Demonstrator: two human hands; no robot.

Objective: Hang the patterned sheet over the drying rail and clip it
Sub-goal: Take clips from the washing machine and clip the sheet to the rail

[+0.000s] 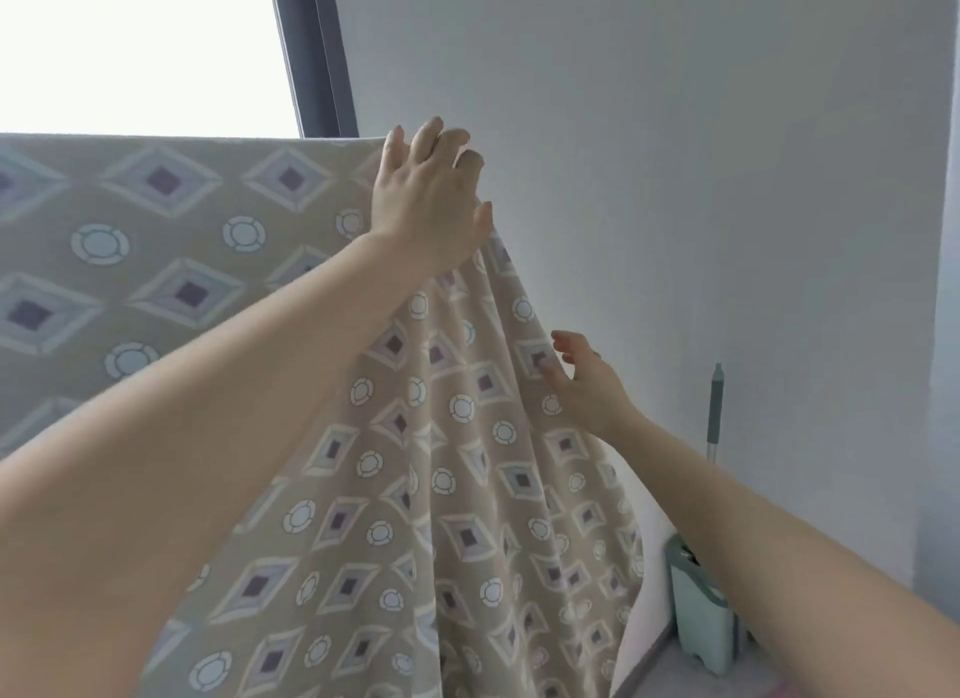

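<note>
beige diamond-and-circle patterned sheet drapes in folds below left hand, fingers spread flat on its top; right hand, fingers loose, touches 1 fold.

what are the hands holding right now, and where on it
The left hand is on the patterned sheet at its bunched top edge, up at rail height; whether it grips cannot be told. The right hand only touches a hanging fold with open fingers.

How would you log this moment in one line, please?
sheet: draped, bunched at right | left hand: at top edge | right hand: on fold | clips: none visible
</note>
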